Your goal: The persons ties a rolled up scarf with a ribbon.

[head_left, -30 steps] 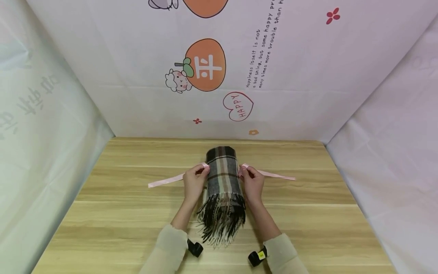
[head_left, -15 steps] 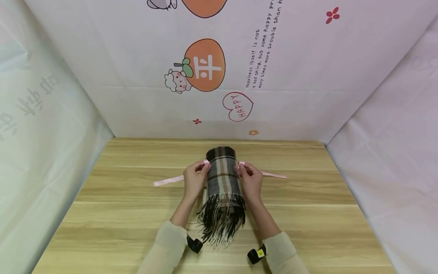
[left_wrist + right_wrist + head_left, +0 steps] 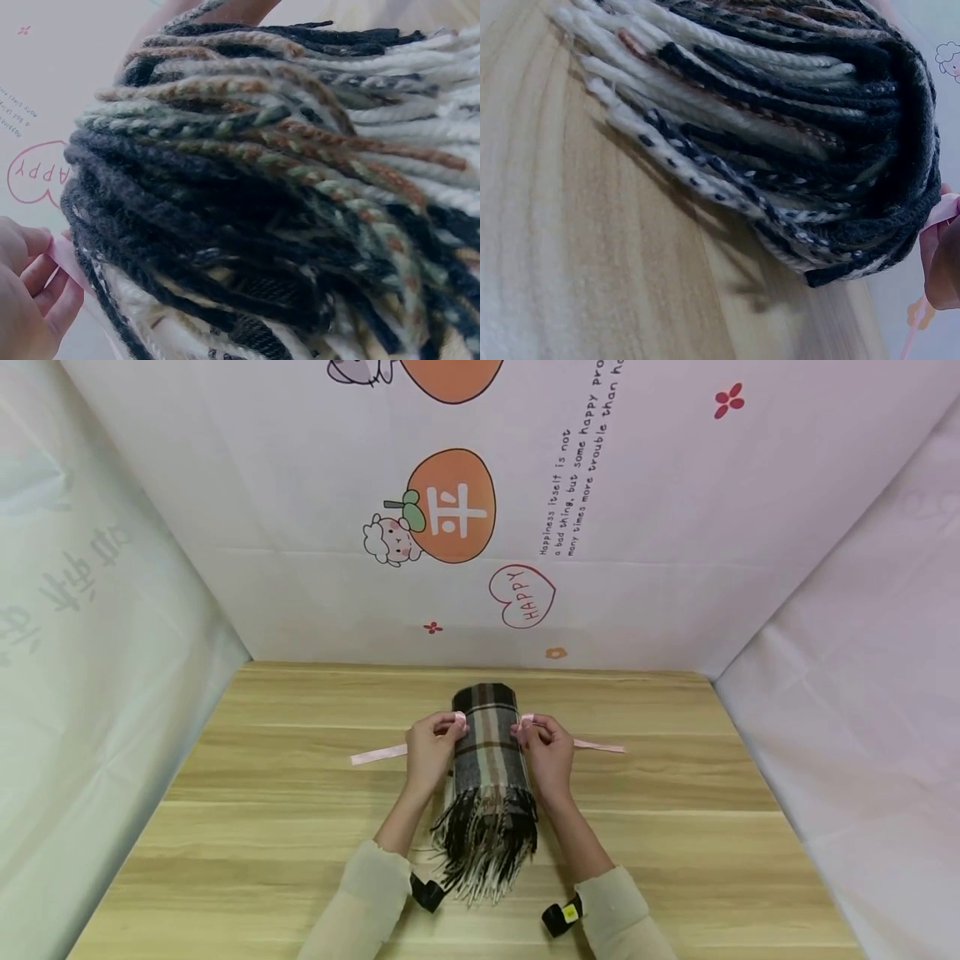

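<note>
A rolled plaid scarf [image 3: 489,752] in grey, black, beige and brown lies lengthwise on the table, its twisted fringe [image 3: 247,180] toward the person. My left hand [image 3: 431,747] pinches a pink ribbon [image 3: 378,754] at the scarf's left side, with the free tail trailing left over the wood. On the opposite side my right hand [image 3: 550,756] pinches the same pink ribbon, whose other tail runs out to the right. Fingers of the left hand [image 3: 30,292] show around the ribbon in the left wrist view. The ribbon's stretch beneath the roll is hidden.
The wooden table [image 3: 262,827] reaches back to a white printed cloth wall [image 3: 637,543]. White cloth also hangs along the left and right sides. A black strap-on camera [image 3: 427,893] sits at the left wrist, another camera [image 3: 558,918] at the right.
Both hands have moved slightly inward and up toward the scarf's top, drawing the ribbon along. Its two tails reach less far out on the table. The scarf has stayed in place.
</note>
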### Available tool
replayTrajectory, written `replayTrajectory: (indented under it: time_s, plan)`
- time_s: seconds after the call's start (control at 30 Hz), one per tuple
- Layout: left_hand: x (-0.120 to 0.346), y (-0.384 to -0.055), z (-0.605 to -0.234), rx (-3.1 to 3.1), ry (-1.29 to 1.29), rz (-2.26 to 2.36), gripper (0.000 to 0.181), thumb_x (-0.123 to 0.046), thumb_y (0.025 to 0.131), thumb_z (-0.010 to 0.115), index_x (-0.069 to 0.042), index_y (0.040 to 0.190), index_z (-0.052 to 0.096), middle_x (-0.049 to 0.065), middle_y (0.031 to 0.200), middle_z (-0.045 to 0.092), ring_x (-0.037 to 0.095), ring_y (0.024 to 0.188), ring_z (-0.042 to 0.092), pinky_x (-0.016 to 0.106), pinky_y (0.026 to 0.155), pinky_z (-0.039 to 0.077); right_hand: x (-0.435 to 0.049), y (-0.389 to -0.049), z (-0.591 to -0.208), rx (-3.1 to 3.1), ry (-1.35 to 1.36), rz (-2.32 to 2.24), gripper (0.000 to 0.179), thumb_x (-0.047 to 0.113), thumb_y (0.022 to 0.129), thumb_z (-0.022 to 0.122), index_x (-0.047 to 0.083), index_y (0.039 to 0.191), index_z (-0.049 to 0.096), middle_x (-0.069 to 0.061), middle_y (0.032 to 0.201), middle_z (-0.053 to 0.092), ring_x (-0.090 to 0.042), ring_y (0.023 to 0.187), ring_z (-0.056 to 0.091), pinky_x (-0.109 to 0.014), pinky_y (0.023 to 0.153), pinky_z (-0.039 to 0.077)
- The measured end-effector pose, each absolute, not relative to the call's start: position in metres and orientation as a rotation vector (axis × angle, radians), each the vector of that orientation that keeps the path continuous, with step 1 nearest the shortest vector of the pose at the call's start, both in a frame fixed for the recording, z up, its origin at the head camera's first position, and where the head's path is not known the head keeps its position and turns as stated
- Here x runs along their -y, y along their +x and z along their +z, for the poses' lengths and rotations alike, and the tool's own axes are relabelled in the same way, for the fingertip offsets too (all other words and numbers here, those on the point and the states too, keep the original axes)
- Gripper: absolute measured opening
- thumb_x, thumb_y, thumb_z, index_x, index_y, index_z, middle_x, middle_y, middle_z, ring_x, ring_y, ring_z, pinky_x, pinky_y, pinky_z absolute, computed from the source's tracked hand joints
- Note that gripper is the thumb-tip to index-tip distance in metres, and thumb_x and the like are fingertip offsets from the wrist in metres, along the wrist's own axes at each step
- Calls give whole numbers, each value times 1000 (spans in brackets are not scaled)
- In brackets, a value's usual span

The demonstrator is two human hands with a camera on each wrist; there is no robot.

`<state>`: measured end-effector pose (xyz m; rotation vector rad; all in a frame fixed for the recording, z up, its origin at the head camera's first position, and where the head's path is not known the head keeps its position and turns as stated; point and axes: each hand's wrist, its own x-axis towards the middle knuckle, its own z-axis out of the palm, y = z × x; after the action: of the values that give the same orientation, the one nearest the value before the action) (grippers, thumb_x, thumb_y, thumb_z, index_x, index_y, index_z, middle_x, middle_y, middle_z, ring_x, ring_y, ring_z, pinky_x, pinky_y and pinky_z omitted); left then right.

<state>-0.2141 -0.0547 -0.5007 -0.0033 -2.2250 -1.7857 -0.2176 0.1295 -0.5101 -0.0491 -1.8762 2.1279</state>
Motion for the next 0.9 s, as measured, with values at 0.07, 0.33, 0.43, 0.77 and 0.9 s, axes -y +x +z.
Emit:
replayTrajectory:
  time_s: [0.07, 0.33, 0.43, 0.77, 0.9]
  plan:
    - [54, -214, -500, 2237, -6, -1790, 14, -11, 94, 70, -2, 103, 76, 13, 89, 77, 23, 81, 75, 20, 64, 55, -129, -217, -510, 1873, -32, 2138, 23, 4, 96, 64, -17, 106, 64, -34, 89, 70, -15, 77, 75, -23, 68, 59]
    - [53, -216, -496, 2282, -76, -1676, 14, -14, 93, 71, -4, 102, 76, 12, 91, 77, 23, 82, 72, 23, 65, 56, -129, -216, -505, 1963, -68, 2060, 20, 9, 95, 66, -10, 103, 69, -27, 97, 69, -8, 73, 65, -18, 63, 55]
    - [53, -217, -495, 2297, -96, -1629, 15, -15, 93, 72, -4, 102, 76, 12, 92, 76, 24, 82, 71, 25, 66, 57, -128, -218, -505, 2004, -78, 2021, 19, 10, 95, 68, -7, 103, 71, -14, 92, 67, -7, 70, 58, -18, 58, 50]
    - [50, -219, -493, 2366, -90, -1608, 15, -16, 91, 73, -5, 101, 76, 11, 90, 76, 23, 81, 72, 32, 69, 59, -123, -211, -485, 2065, -57, 2003, 16, 4, 92, 69, -8, 103, 71, -8, 92, 69, -8, 80, 59, -17, 63, 48]
    - [49, -222, -494, 2382, -113, -1585, 14, -16, 92, 72, -6, 100, 76, 10, 89, 76, 22, 80, 71, 32, 69, 58, -120, -203, -469, 2096, -39, 2007, 17, 3, 93, 68, -9, 104, 71, -18, 96, 69, -8, 82, 60, -17, 67, 50]
